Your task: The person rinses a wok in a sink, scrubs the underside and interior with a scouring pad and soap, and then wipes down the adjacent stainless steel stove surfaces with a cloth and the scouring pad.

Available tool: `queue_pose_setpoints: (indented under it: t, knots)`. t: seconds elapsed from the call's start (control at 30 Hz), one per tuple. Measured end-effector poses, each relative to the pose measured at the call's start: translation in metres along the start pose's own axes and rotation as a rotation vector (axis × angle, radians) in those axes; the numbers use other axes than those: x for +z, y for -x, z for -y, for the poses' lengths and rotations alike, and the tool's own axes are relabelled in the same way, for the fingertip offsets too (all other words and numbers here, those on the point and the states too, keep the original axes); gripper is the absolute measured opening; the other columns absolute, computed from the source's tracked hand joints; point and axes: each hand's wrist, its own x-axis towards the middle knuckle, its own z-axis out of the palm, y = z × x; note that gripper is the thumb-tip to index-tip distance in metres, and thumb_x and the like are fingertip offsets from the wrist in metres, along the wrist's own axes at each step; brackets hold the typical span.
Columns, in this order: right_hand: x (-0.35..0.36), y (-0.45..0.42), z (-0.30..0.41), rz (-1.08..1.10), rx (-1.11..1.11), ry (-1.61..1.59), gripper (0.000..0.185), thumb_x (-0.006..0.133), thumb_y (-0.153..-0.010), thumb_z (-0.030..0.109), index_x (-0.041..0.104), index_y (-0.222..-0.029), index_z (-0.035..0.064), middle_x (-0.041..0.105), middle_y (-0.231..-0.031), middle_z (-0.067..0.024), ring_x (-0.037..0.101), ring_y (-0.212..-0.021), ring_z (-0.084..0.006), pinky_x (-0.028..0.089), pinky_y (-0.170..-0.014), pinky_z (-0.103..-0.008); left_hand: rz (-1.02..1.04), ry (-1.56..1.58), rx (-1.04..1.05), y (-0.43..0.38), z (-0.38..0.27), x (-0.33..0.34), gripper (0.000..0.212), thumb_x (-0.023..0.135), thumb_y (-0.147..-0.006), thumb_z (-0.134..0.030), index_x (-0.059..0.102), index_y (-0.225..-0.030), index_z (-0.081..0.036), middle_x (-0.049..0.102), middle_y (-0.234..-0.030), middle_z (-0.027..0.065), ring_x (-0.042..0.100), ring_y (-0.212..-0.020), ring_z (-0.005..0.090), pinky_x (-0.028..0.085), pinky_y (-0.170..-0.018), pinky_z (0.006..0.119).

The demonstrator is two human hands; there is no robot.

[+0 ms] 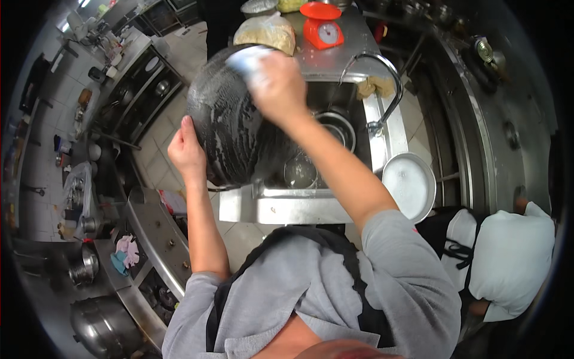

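Observation:
A large dark round pan or wok (224, 121), wet and streaked with suds, is tilted over the left side of the steel sink (291, 194). My left hand (188, 150) grips its left edge, thumb up. My right hand (280, 87) presses a blurred white and blue cloth or pad (249, 60) against its upper part. In the sink sit a round metal vessel (347, 130) and a clear bowl (300, 171), partly hidden by my right forearm. The curved faucet (397, 85) stands at the sink's right side, and a thin stream seems to fall from it.
A white-looking round pot (408, 186) stands at the sink's right corner. Behind the sink are a red kitchen scale (323, 31) and a filled plastic bag (267, 33). A brown cloth (376, 87) lies by the faucet. Another person (511, 260) is at the lower right.

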Motion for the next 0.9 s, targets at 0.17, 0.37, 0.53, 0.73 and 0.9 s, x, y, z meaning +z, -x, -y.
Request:
queue_pose_setpoints:
  t: [0.17,0.37,0.53,0.73,0.9]
  knots:
    - [0.007,0.001,-0.035,-0.13,0.168,-0.026,0.019,0.063,-0.09,0.025,0.072,-0.096,0.0086,0.068,-0.092,-0.0164,0.065,-0.086,-0.0365,0.053,-0.078,-0.0495,-0.055,0.033,0.051,-0.012,0.015,0.003,0.052,0.06,-0.105,-0.035,0.061,-0.072,0.005,0.049,-0.068,-0.0075,0.039,-0.065,0.0043,0.036,-0.057,0.025]
    - [0.037,0.07,0.008,0.149,-0.106,0.007,0.03,0.069,-0.082,0.022,0.074,-0.11,0.0143,0.067,-0.111,-0.0151,0.063,-0.097,-0.035,0.052,-0.085,-0.0443,-0.156,0.008,-0.211,-0.04,0.052,-0.019,0.055,0.06,-0.103,-0.042,0.071,-0.084,0.009,0.067,-0.077,0.0002,0.053,-0.069,0.0067,0.046,-0.066,0.025]
    - [0.074,0.086,-0.069,0.093,0.206,-0.012,0.022,0.066,-0.082,0.018,0.074,-0.103,0.017,0.066,-0.107,-0.0103,0.06,-0.093,-0.0334,0.052,-0.078,-0.0452,-0.163,0.026,-0.424,-0.058,0.101,-0.044,0.06,0.06,-0.102,-0.046,0.07,-0.111,0.012,0.073,-0.104,0.0107,0.066,-0.088,0.0173,0.052,-0.083,0.032]
    - [0.096,0.133,-0.021,0.204,-0.039,-0.003,0.024,0.068,-0.08,0.017,0.074,-0.103,0.0183,0.066,-0.105,-0.0093,0.059,-0.096,-0.0312,0.05,-0.081,-0.0445,-0.285,0.018,-0.683,-0.047,0.181,-0.086,0.064,0.054,-0.102,-0.049,0.068,-0.11,0.013,0.072,-0.106,0.0138,0.067,-0.091,0.0222,0.052,-0.083,0.035]
    - [0.11,0.078,-0.112,0.51,0.864,0.006,0.026,0.066,-0.087,0.02,0.073,-0.111,0.012,0.066,-0.105,-0.0187,0.063,-0.1,-0.0357,0.05,-0.088,-0.0452,-0.25,0.252,-0.75,-0.043,0.197,-0.083,0.066,0.049,-0.104,-0.048,0.058,-0.129,0.013,0.068,-0.123,0.0151,0.067,-0.104,0.0272,0.053,-0.091,0.037]
